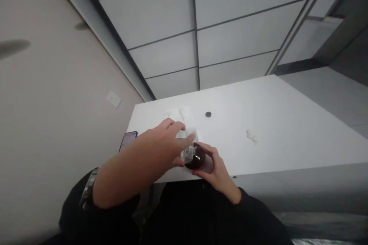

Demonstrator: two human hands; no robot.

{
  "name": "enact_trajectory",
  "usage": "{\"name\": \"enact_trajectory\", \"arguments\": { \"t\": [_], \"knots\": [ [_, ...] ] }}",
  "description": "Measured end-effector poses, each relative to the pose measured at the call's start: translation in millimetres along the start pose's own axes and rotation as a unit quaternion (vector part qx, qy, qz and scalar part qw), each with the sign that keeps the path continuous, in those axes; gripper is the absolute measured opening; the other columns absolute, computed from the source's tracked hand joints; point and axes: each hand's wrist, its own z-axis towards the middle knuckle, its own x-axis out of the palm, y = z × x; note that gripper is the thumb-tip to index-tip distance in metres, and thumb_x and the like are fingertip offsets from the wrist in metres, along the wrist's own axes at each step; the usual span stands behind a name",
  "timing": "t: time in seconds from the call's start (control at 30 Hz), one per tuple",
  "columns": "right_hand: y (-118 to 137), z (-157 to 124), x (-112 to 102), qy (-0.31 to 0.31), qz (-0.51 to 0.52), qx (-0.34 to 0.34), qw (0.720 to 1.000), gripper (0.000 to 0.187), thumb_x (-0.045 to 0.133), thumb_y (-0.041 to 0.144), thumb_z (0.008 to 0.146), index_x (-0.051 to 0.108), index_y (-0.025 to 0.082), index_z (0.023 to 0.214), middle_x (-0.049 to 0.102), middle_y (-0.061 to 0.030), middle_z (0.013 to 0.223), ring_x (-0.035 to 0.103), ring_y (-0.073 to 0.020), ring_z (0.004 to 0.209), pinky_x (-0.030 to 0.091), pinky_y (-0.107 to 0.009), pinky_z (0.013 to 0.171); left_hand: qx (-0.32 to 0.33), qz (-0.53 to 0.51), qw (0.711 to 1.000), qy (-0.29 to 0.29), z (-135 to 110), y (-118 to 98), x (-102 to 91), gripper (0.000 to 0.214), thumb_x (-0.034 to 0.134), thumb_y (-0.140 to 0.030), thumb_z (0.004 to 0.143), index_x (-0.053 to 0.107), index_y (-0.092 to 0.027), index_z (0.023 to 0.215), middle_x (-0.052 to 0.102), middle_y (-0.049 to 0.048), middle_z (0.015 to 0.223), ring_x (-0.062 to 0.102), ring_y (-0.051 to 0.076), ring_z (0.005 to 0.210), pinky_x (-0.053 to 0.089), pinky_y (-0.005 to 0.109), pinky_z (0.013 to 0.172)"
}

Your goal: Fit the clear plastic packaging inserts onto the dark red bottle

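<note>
While the left hand (169,141) presses its fingers (188,143), loosely curled, onto a crumpled white tissue (188,149), the right hand (214,166) cups a dark round object (197,157) at the table's (287,130) near edge, fingers half-closed round its side. Step looks like wiping the object's top; next likely needs a steady hold below. Phone (128,139) left of centre; another tissue scrap (252,136) further right.

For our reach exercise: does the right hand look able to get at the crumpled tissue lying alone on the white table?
Probably yes: the crumpled tissue lies on bare table with nothing between, though the right hand is holding the dark round object.
</note>
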Motion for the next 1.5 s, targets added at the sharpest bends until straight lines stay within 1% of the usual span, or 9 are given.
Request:
{"name": "enact_trajectory", "arguments": {
  "t": [0.13, 0.43, 0.6, 0.7, 0.83, 0.97, 1.27, 1.37, 1.5],
  "knots": [
    [-2, -2, 1, 0.001, -0.012, -0.008, 1.0, 0.073, 0.091, 0.045, 0.082, 0.055, 0.029, 0.144, 0.065, -0.0128, 0.148, 0.06, -0.0338, 0.141, 0.048, -0.055, 0.12, -0.01, -0.112, 0.992, -0.06, -21, 19, 31.0, 0.065, 0.089, -0.029, 0.086, 0.062, -0.024, 0.145, 0.068, 0.0152, 0.139, 0.066, 0.033, 0.125, 0.058, 0.046, 0.102],
    [-17, -13, -2, -0.002, -0.048, -0.003, 0.999, 0.077, 0.09, 0.039, 0.083, 0.052, 0.028, 0.149, 0.061, -0.015, 0.151, 0.06, -0.0353, 0.141, 0.051, -0.056, 0.117, -0.094, -0.295, 0.939, -0.148, -53, 32, 99.6, 0.063, 0.085, -0.036, 0.09, 0.062, -0.033, 0.149, 0.065, 0.0113, 0.145, 0.064, 0.033, 0.133, 0.054, 0.052, 0.113],
    [-22, -15, -3, -0.01, -0.06, 0.002, 0.998, 0.077, 0.09, 0.037, 0.083, 0.05, 0.027, 0.149, 0.06, -0.0155, 0.151, 0.061, -0.0354, 0.14, 0.052, -0.057, 0.117, -0.168, -0.528, 0.811, -0.19, -71, 33, 160.0, 0.08, 0.084, -0.041, 0.088, 0.046, -0.041, 0.158, 0.055, 0.0082, 0.15, 0.058, 0.031, 0.137, 0.063, 0.049, 0.102],
    [-25, -16, -3, -0.014, -0.066, 0.004, 0.998, 0.076, 0.09, 0.038, 0.083, 0.051, 0.026, 0.147, 0.061, -0.0162, 0.149, 0.062, -0.0354, 0.138, 0.053, -0.058, 0.116, -0.234, -0.596, 0.735, -0.222, -79, 30, 202.8, 0.084, 0.086, -0.039, 0.083, 0.046, -0.038, 0.158, 0.05, 0.0098, 0.149, 0.054, 0.034, 0.141, 0.062, 0.052, 0.104],
    [-28, -17, -4, -0.014, -0.079, 0.013, 0.997, 0.077, 0.089, 0.039, 0.082, 0.051, 0.025, 0.147, 0.062, -0.0171, 0.147, 0.063, -0.0359, 0.136, 0.054, -0.058, 0.114, -0.284, -0.61, 0.69, -0.268, -71, 23, 242.5, 0.078, 0.08, -0.035, 0.086, 0.048, -0.029, 0.157, 0.045, 0.0139, 0.16, 0.044, 0.037, 0.152, 0.049, 0.055, 0.118],
    [-25, -17, -1, -0.033, -0.079, 0.018, 0.996, 0.075, 0.088, 0.043, 0.082, 0.052, 0.025, 0.145, 0.062, -0.0162, 0.145, 0.063, -0.0359, 0.135, 0.053, -0.057, 0.114, -0.291, -0.576, 0.711, -0.28, -52, 21, 253.6, 0.078, 0.078, -0.03, 0.086, 0.048, -0.023, 0.157, 0.049, 0.015, 0.162, 0.045, 0.034, 0.153, 0.028, 0.055, 0.132],
    [-18, -13, -1, -0.016, -0.068, 0.016, 0.997, 0.076, 0.089, 0.042, 0.082, 0.05, 0.026, 0.146, 0.06, -0.0156, 0.148, 0.061, -0.0343, 0.138, 0.051, -0.056, 0.118, -0.314, -0.502, 0.762, -0.263, -45, 18, 248.7, 0.097, 0.078, -0.035, 0.087, 0.024, -0.026, 0.168, 0.039, 0.0169, 0.171, 0.039, 0.034, 0.158, 0.028, 0.057, 0.131],
    [-15, -10, 0, -0.015, -0.069, 0.021, 0.997, 0.081, 0.091, 0.045, 0.079, 0.05, 0.027, 0.147, 0.061, -0.0154, 0.148, 0.061, -0.0356, 0.138, 0.05, -0.056, 0.118, -0.274, -0.428, 0.821, -0.261, -38, 19, 227.9, 0.091, 0.074, -0.034, 0.093, 0.022, -0.027, 0.168, 0.034, 0.0169, 0.173, 0.034, 0.034, 0.161, 0.027, 0.059, 0.132],
    [-10, -7, 3, -0.018, -0.085, 0.033, 0.996, 0.089, 0.096, 0.048, 0.07, 0.052, 0.026, 0.145, 0.063, -0.0148, 0.145, 0.062, -0.0372, 0.136, 0.051, -0.056, 0.118, -0.198, -0.322, 0.907, -0.183, -14, 22, 194.2, 0.097, 0.08, -0.028, 0.088, 0.024, -0.023, 0.167, 0.036, 0.0195, 0.172, 0.034, 0.038, 0.16, 0.027, 0.064, 0.13]
  ]
}}
